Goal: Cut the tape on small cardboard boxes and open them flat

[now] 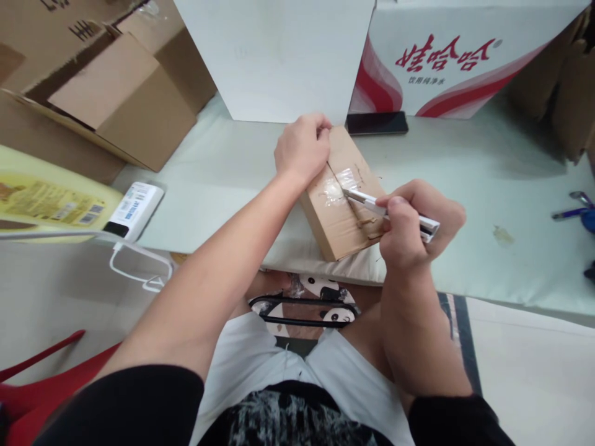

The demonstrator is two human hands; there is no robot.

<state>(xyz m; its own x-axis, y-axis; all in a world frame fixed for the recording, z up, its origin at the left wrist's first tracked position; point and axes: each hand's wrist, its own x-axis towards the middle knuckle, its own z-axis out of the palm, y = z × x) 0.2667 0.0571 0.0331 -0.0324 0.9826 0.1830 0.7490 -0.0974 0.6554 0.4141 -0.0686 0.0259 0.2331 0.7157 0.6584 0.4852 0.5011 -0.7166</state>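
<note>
A small brown cardboard box point(328, 214) lies at a slant on the pale green table cover, close to its front edge. Clear tape point(333, 189) crosses its centre seam. My left hand point(304, 145) is closed on the box's far left end, its fingertips partly hidden. In my closed right hand point(413, 217) is a slim white utility knife point(367, 201), gripped over the right side of the box. Its tip meets the tape at the seam. Part of the seam nearer to me looks torn, with a rough flap.
Behind the box stand a plain white carton point(288, 62) and a white-and-red carton point(432, 68), with a black phone point(377, 123) before them. Brown cartons point(139, 93), a yellow package point(51, 195) and a white power bank point(137, 207) with a cable are at left. Blue-handled items point(586, 218) lie far right.
</note>
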